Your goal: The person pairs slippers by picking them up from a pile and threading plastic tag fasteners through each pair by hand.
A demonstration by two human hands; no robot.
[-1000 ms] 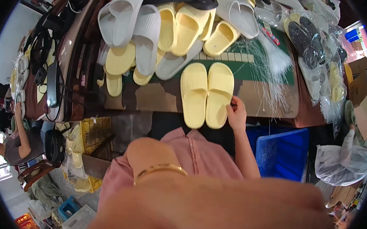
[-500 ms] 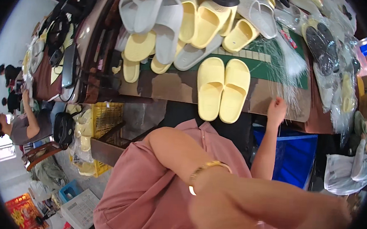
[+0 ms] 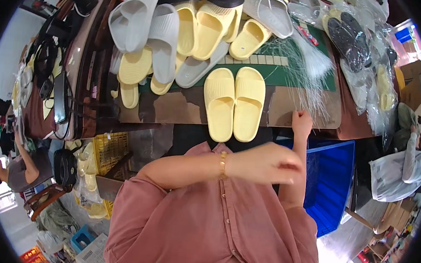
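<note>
A pair of pale yellow slide slippers [image 3: 219,113] stands side by side at the table's near edge, toes pointing away from me. My left hand [image 3: 269,163], with a gold bracelet at the wrist, crosses in front of my shirt, below the slippers. Its fingers look curled together and slightly blurred; anything between them is hidden. My right hand [image 3: 302,123] is closed at the table edge, right of the slippers, just below a fanned bundle of thin clear strands [image 3: 317,68]. What it holds, if anything, I cannot make out. Neither hand touches the slippers.
Grey, yellow and black slippers [image 3: 163,42] pile up at the table's back left. Dark slippers [image 3: 351,41] in clear plastic lie at the right. A blue bin [image 3: 331,184] stands below the table on the right, a yellow crate [image 3: 109,151] on the left. Another person [image 3: 22,169] sits far left.
My left arm has swung back from far out at the lower right to in front of my chest. The right hand stays closed near the strands. The whole view has shifted a little.
</note>
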